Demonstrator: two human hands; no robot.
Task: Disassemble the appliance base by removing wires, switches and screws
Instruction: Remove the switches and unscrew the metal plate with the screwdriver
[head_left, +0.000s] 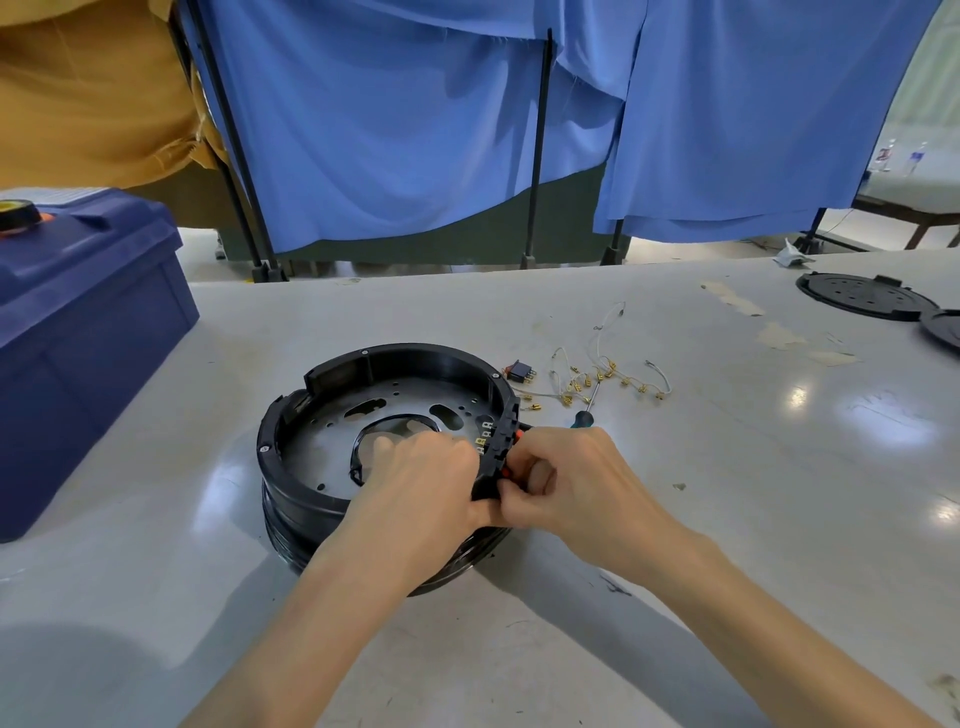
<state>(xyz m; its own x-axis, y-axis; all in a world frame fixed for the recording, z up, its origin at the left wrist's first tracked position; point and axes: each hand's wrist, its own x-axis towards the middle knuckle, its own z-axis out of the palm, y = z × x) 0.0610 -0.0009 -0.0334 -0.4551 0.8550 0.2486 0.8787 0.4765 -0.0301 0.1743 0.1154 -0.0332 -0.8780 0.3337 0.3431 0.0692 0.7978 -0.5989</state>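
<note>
Round black appliance base (363, 415), open side up, lying on the grey worktop (727, 519) near its middle; inner plate pierced with holes and a large central opening. Left hand (426, 478) inside the base at its right rim, fingers curled down against the inner plate and wall; whether they grip anything cannot be told. Right hand (561, 478) outside the same stretch of rim, fingers closed in a pinch on the switch block (498, 452), a black piece with orange parts showing, seated in the rim; brass terminals visible just inside it. Loose switch (519, 371), black with metal tabs, lying on the worktop just beyond the base's right side. Bundle of pale wires (608, 374) with brass end connectors, spread on the worktop beside that switch. Screwdriver (587, 410) with a dark green handle, lying among the wires, handle nearest the right hand. Two black round covers (862, 296) at the far right edge of the worktop, well apart from the base. Dark blue box (78, 322) at the left edge, lid closed. Blue cloth screens (415, 130) on black stands behind the worktop.
</note>
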